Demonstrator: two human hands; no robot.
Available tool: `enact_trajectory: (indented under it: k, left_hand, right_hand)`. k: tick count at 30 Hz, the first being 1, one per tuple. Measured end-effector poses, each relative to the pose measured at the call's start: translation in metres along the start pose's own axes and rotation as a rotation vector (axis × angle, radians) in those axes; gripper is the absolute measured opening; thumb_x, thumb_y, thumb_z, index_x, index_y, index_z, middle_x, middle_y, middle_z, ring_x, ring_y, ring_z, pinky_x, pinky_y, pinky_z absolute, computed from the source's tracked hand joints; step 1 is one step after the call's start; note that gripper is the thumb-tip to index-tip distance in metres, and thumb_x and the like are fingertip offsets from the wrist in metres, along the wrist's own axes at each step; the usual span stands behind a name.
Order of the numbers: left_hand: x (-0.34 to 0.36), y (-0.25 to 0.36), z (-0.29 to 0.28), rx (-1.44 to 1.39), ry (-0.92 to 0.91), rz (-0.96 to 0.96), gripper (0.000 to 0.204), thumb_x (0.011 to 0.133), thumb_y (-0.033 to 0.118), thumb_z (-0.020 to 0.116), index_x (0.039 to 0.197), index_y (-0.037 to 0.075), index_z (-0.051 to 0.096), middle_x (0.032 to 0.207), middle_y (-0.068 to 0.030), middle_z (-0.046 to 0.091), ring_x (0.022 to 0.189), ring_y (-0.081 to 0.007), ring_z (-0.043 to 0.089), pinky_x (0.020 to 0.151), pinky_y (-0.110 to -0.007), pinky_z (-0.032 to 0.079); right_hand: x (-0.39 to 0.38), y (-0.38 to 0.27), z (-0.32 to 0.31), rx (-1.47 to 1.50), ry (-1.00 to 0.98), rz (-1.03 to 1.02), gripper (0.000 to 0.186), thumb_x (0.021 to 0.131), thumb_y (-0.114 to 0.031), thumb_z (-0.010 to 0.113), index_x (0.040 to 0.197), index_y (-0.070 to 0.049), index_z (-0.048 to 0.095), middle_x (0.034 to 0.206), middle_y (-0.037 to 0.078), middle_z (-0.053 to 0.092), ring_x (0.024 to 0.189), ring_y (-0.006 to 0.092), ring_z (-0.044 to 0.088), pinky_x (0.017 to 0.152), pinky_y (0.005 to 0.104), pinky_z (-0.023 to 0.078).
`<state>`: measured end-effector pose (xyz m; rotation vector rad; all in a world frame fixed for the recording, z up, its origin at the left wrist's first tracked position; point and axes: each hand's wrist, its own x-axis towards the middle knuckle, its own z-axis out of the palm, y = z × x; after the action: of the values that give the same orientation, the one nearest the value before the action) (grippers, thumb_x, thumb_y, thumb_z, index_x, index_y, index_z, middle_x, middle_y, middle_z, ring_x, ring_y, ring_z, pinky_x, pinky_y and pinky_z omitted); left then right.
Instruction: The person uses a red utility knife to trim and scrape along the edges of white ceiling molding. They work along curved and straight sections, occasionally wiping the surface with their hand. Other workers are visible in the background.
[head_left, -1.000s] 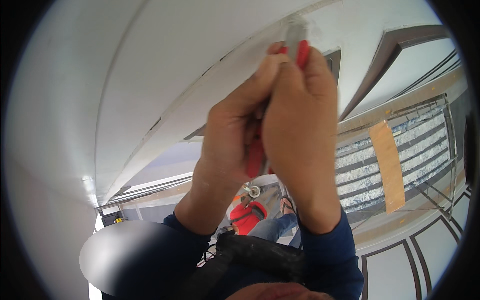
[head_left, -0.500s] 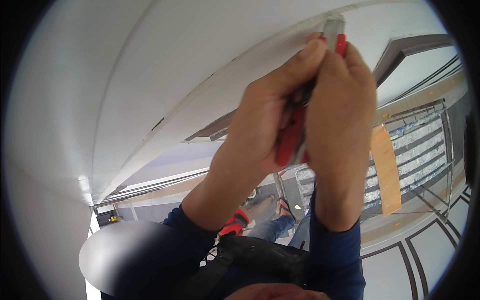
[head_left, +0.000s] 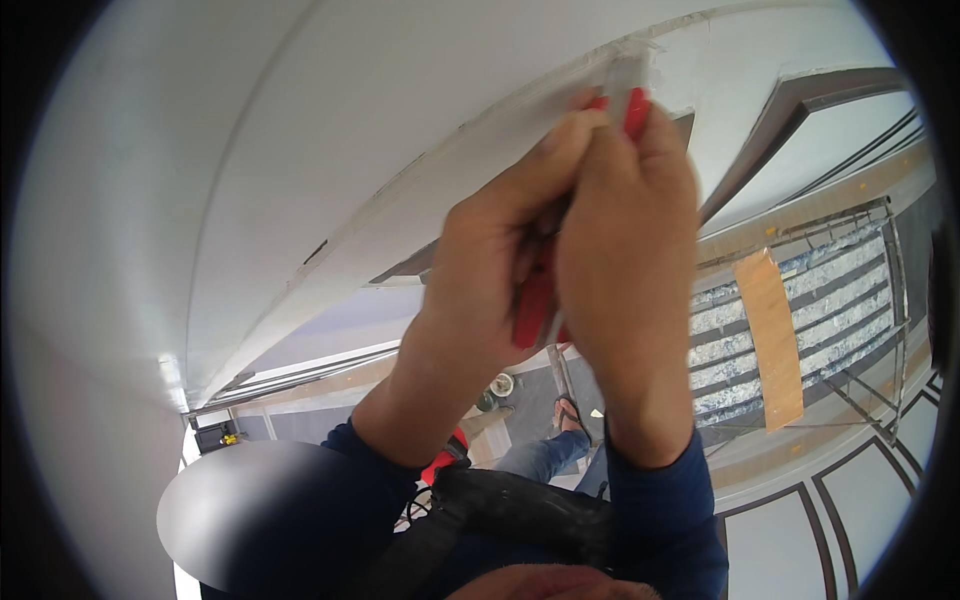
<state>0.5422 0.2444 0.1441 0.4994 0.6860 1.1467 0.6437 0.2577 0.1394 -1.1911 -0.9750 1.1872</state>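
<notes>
Both hands are raised to a red-handled tool (head_left: pixel 535 308) with a flat grey blade (head_left: pixel 626 76), held in front of the person with the blade's end up at the seam (head_left: pixel 462 130) in the pale panelling. The left hand (head_left: pixel 482 245) and the right hand (head_left: pixel 628 225) press close together, fingers closed around the handle; how the fingers lie on its far side cannot be told. Around the blade's tip the surface looks rough and whitish — that part seems to have been worked, though the blur hides its finish. Further down the seam, well apart from the blade, a dark slit (head_left: pixel 317 252) stands open, so the line appears only partly dealt with. Below and to the right, a brown board (head_left: pixel 771 342) lies across a spattered, slatted platform (head_left: pixel 848 335).
</notes>
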Motion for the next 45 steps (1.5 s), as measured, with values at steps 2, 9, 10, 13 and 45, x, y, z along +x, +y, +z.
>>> enact_trajectory:
  k: [2, 9, 10, 13, 45]
  left_hand:
    - [-0.013, -0.002, 0.006, 0.065, 0.137, 0.043, 0.046, 0.110, 0.030, 0.056, 0.148, 0.005, 0.052, 0.116, -0.0043, 0.069, 0.097, -0.0080, 0.067, 0.084, -0.024, 0.054]
    - [-0.001, -0.003, 0.017, 0.121, 0.141, 0.059, 0.044, 0.108, 0.028, 0.060, 0.146, 0.005, 0.055, 0.116, -0.0047, 0.069, 0.098, -0.0088, 0.067, 0.086, -0.025, 0.055]
    - [0.006, 0.002, 0.012, 0.029, 0.006, 0.000, 0.044, 0.108, 0.028, 0.061, 0.145, 0.005, 0.055, 0.115, -0.0043, 0.069, 0.098, -0.0086, 0.067, 0.086, -0.025, 0.055]
    - [0.012, 0.007, 0.002, -0.080, -0.165, -0.067, 0.042, 0.107, 0.028, 0.063, 0.142, 0.006, 0.058, 0.112, -0.0034, 0.069, 0.095, -0.0083, 0.067, 0.083, -0.025, 0.055]
    - [-0.091, -0.023, -0.061, 0.337, 0.199, -0.037, 0.068, 0.104, 0.031, 0.067, 0.160, 0.008, 0.035, 0.128, -0.0067, 0.063, 0.101, -0.0114, 0.066, 0.085, -0.028, 0.053]
  right_hand:
    - [-0.010, -0.001, 0.014, 0.033, 0.042, 0.072, 0.025, 0.104, -0.015, 0.048, 0.108, 0.004, 0.064, 0.086, 0.011, 0.065, 0.076, 0.0153, 0.062, 0.066, 0.0324, 0.048]
    - [-0.002, 0.001, 0.008, -0.004, 0.116, -0.010, 0.026, 0.104, -0.014, 0.048, 0.111, 0.004, 0.065, 0.087, 0.010, 0.065, 0.075, 0.0145, 0.062, 0.067, 0.0304, 0.049]
    - [0.002, -0.004, 0.000, 0.072, 0.079, 0.025, 0.026, 0.104, -0.014, 0.048, 0.111, 0.004, 0.065, 0.086, 0.009, 0.065, 0.075, 0.0139, 0.061, 0.066, 0.0300, 0.049]
    - [0.005, -0.009, -0.004, 0.133, 0.031, 0.058, 0.025, 0.104, -0.013, 0.048, 0.110, 0.004, 0.065, 0.085, 0.007, 0.064, 0.073, 0.0121, 0.059, 0.065, 0.0289, 0.048]
    - [-0.060, 0.053, -0.009, 0.175, -0.454, 0.150, 0.022, 0.104, -0.016, 0.057, 0.122, -0.003, 0.060, 0.092, 0.013, 0.065, 0.078, 0.0246, 0.065, 0.066, 0.0356, 0.050]
